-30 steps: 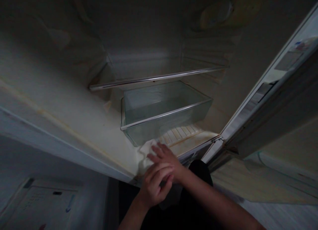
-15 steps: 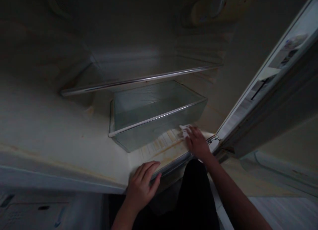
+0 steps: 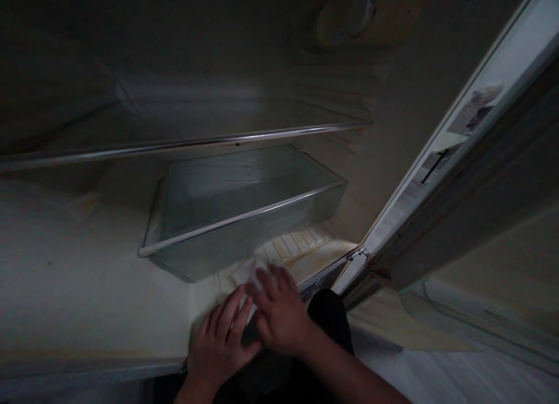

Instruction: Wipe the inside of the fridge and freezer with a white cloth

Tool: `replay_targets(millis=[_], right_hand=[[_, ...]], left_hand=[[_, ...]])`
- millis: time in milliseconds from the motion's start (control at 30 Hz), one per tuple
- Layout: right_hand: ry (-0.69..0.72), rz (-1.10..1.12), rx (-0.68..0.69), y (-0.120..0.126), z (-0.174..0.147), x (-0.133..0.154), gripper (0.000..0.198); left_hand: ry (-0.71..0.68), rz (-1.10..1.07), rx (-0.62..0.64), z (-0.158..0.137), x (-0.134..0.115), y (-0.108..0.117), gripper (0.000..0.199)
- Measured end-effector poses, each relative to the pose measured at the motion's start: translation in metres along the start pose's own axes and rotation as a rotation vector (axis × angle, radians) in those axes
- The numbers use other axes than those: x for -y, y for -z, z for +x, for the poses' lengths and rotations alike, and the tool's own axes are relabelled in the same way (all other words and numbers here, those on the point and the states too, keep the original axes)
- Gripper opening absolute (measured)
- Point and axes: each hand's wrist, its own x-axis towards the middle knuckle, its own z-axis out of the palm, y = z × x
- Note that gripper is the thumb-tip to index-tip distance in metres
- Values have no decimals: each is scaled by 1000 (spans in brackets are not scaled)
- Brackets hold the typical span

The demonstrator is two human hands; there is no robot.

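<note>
My right hand (image 3: 282, 314) is closed over a crumpled white cloth or tissue (image 3: 254, 270), pressed to the stained, ribbed floor (image 3: 310, 257) of a refrigerator compartment. Blur smears the cloth, and the fingers partly cover it. Close by on the left, my left hand (image 3: 222, 334) lies over the compartment's front edge with its fingers stretched out and nothing in them. The fingertips of both hands nearly meet. Just behind them is a clear drawer (image 3: 209, 255) with a pale front rim, standing on the compartment floor.
A glass shelf (image 3: 196, 143) with a shiny front trim spans the compartment above the drawer. On the right, the open door (image 3: 493, 241) has a clear bin (image 3: 463, 316) low down. A metal hinge (image 3: 358, 254) sits at the lower right corner. My knee (image 3: 329, 311) is below the edge.
My right hand has moved left along the compartment floor with the white cloth, from near the hinge to beside my left hand. The view has shifted slightly.
</note>
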Motion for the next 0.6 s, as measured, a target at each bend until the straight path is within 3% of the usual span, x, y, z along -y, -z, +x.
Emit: replay_targets(millis=[67, 167, 333, 467, 533, 600], right_hand=[[152, 63, 8, -13, 3, 22, 65], [251, 112, -6, -22, 1, 26, 62], [186, 146, 6, -4, -5, -6, 62], [132, 93, 50, 14, -13, -36, 59], [110, 29, -16, 13, -19, -54, 56], [107, -44, -210, 2, -26, -72, 54]], left_hand=[[18, -11, -2, -9, 4, -1, 53], [0, -33, 50, -13, 7, -2, 59], [16, 117, 73, -1, 3, -6, 57], [-40, 238, 164, 5, 1, -5, 48], [-29, 231, 144, 4, 1, -3, 42], [6, 220, 106, 4, 1, -4, 38]])
